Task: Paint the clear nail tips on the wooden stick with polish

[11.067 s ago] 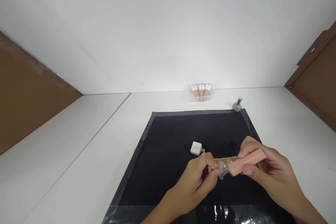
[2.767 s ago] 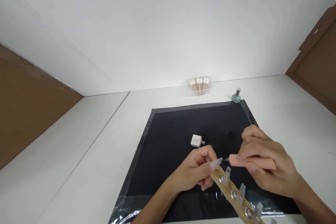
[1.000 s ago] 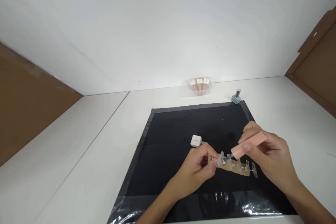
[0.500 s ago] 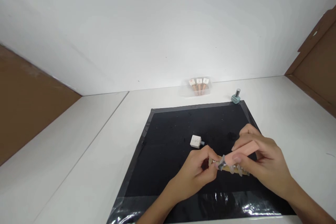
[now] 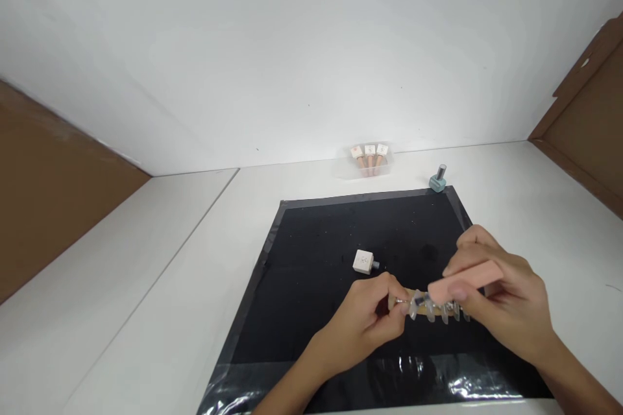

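Note:
My left hand (image 5: 367, 318) pinches the left end of a wooden stick (image 5: 433, 307) that carries several clear false nail tips. My right hand (image 5: 501, 301) grips a pink brush cap (image 5: 464, 282) like a pen, its brush end touching the leftmost nail tips. Both hands hover over a black mat (image 5: 316, 272). A small white square bottle (image 5: 363, 261) stands open on the mat just beyond my left hand.
A teal polish bottle (image 5: 438, 179) stands at the mat's far right corner. A clear tray (image 5: 370, 165) with three pink-capped bottles sits by the wall. White table (image 5: 146, 285) surrounds the mat; brown boards flank both sides.
Over the last second the brush cap slid left along the stick and back a little. Earlier the stick was tilted toward me; now it lies level, left to right.

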A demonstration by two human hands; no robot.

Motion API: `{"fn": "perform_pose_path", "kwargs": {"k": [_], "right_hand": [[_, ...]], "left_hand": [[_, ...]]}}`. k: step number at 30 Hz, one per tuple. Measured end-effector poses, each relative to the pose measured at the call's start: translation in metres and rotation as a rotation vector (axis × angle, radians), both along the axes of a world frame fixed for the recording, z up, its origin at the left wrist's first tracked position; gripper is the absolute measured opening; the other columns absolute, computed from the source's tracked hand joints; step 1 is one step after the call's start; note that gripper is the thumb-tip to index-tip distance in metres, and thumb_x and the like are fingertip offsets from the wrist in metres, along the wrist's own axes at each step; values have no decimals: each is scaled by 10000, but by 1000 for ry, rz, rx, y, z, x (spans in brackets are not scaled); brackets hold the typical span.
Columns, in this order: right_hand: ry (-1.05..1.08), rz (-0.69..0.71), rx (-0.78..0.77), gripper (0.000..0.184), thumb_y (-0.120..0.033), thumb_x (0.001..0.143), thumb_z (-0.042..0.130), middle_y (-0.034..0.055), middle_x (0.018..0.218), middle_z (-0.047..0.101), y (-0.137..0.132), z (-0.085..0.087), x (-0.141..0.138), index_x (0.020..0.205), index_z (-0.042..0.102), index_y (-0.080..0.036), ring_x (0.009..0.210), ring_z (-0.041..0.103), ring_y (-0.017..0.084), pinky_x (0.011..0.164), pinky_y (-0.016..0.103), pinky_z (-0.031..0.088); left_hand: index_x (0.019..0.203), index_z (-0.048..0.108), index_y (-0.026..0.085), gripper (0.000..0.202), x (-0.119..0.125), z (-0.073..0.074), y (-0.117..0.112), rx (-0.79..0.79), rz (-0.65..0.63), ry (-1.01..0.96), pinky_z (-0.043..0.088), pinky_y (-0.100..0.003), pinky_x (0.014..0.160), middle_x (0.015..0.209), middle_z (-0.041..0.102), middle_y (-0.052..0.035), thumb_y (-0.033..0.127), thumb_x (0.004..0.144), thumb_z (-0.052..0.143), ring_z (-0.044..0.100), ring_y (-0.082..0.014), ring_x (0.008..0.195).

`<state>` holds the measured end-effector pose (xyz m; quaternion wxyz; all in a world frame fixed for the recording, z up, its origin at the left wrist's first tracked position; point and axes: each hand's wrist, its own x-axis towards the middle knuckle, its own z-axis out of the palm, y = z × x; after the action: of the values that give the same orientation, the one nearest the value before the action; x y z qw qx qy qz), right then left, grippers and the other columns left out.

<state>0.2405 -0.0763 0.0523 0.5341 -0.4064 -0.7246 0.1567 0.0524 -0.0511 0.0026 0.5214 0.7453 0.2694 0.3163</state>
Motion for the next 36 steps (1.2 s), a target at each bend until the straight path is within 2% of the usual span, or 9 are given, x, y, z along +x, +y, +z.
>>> {"fn": "perform_pose_path", "kwargs": {"k": [2,7,11,16,20,25,30,34,36], "right_hand": [[-36,60,-23,194,-181,836,644,-22,535,637,0,0,0,652,618,-239,534,478,145,447,270,400],[-10,-54,6,202,-132,805,656,-18,555,643,-1,0,0,645,608,-246,543,493,155,473,290,413],[-50,46,-35,223,-192,837,633,-17,527,628,0,1,1,622,608,-247,513,482,150,437,281,398],[-62,-72,51,196,-125,807,649,-21,556,658,2,2,3,665,621,-258,528,498,155,471,292,423],[-132,81,21,207,-238,869,618,-15,518,619,2,4,1,665,583,-237,510,485,149,436,277,410],[-113,-66,62,131,-171,826,656,-8,556,645,1,2,1,723,616,-241,543,486,157,464,285,415],[-82,79,31,176,-233,866,625,-9,526,633,0,3,1,691,604,-232,519,477,149,432,275,402],[-49,-34,23,164,-175,848,647,-9,592,664,0,-1,1,702,615,-243,575,501,153,465,277,416],[-21,-29,40,152,-198,858,644,-9,603,659,0,-3,2,717,612,-246,577,501,154,482,288,427]], "left_hand": [[702,464,189,139,1,0,0,5,-1,9,321,-177,496,610,460,49,181,835,502,372,-71,517],[693,481,188,124,1,-2,1,68,7,52,330,-173,493,597,447,49,162,813,491,386,-72,511],[667,475,189,141,0,-1,1,106,12,82,322,-172,476,581,440,48,175,807,488,380,-74,499],[695,497,191,128,-1,0,3,199,18,107,343,-179,507,600,458,43,148,814,474,401,-80,511],[722,512,192,121,0,-1,4,249,22,107,346,-183,516,604,463,42,146,828,477,414,-85,514],[693,484,191,146,-1,-1,2,243,40,78,337,-178,511,600,454,47,140,830,474,406,-77,507],[721,502,189,117,-1,-1,1,194,44,49,323,-172,483,589,435,55,142,828,491,381,-70,493],[731,500,186,114,-2,-4,2,208,48,11,326,-169,484,601,449,52,131,830,492,382,-67,501],[732,496,186,115,-2,-5,2,219,44,2,321,-162,477,605,448,56,125,830,498,374,-60,496]]}}
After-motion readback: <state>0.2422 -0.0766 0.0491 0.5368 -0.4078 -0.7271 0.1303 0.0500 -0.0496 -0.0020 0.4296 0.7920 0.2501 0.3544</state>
